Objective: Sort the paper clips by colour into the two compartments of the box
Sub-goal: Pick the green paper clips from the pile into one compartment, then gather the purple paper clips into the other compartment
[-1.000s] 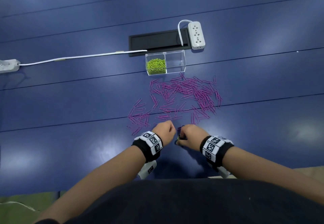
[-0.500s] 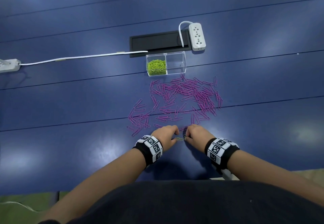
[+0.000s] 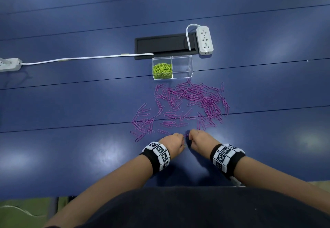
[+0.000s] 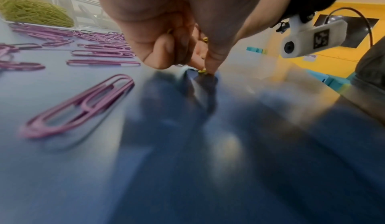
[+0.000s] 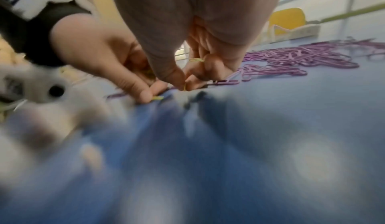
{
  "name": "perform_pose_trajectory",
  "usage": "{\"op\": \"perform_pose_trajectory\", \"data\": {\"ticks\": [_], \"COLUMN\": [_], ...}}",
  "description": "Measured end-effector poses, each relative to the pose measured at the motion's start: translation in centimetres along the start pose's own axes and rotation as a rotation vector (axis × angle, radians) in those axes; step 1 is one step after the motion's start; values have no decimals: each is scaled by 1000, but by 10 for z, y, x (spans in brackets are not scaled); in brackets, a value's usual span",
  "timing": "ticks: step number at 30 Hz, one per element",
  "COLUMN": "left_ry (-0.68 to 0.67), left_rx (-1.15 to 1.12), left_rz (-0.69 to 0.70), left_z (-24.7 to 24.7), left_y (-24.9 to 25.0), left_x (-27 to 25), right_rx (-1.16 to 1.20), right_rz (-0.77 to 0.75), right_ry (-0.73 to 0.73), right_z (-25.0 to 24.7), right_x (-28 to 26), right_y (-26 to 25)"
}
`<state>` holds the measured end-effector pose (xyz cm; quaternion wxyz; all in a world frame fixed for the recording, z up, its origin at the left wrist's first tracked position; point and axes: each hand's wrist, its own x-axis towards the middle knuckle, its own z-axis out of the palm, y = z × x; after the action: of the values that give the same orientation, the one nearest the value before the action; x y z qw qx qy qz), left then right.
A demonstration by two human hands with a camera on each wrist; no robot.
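Note:
A clear two-compartment box [image 3: 191, 67] stands beyond the pile; its left half holds green paper clips [image 3: 162, 70] and its right half [image 3: 182, 66] looks empty. Purple paper clips [image 3: 189, 101] lie scattered between the box and my hands. My left hand [image 3: 179, 143] and right hand [image 3: 192, 139] are fists, side by side at the pile's near edge. In the left wrist view my left hand [image 4: 200, 68] pinches a green clip [image 4: 202, 71] on the table, with more green in the palm. My right hand [image 5: 183, 82] pinches a green clip [image 5: 184, 86] and keeps another [image 5: 197, 60] under curled fingers.
A black cable slot [image 3: 166, 45] and a white power strip [image 3: 204, 39] lie behind the box. A white cable [image 3: 85, 59] runs left to a second strip [image 3: 9, 64]. The blue table [image 3: 71, 156] ends just before my torso.
Both hands stayed at the pile's near edge, working close together. The left hand slid slightly toward me and the right hand shifted a little to the right.

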<state>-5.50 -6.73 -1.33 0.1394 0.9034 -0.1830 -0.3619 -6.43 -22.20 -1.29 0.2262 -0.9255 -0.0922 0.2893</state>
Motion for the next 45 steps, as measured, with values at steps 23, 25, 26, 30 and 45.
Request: {"op": "perform_pose_trajectory", "data": {"ticks": [23, 25, 26, 30, 45], "left_ry": [-118, -45, 10, 162, 447], "left_rx": [100, -41, -156, -410, -94], "left_rz": [129, 113, 94, 13, -38], "left_z": [-11, -26, -35, -77, -237], "left_y": [-6, -9, -13, -36, -59], "left_x": [7, 6, 6, 11, 130], "right_rx": [331, 327, 317, 202, 292], "right_rz": [38, 35, 32, 5, 110], "right_ry": [210, 243, 267, 287, 407], "right_z": [-182, -181, -180, -173, -172], "right_x": [166, 183, 191, 217, 143], "right_y": [-70, -76, -79, -87, 6]}}
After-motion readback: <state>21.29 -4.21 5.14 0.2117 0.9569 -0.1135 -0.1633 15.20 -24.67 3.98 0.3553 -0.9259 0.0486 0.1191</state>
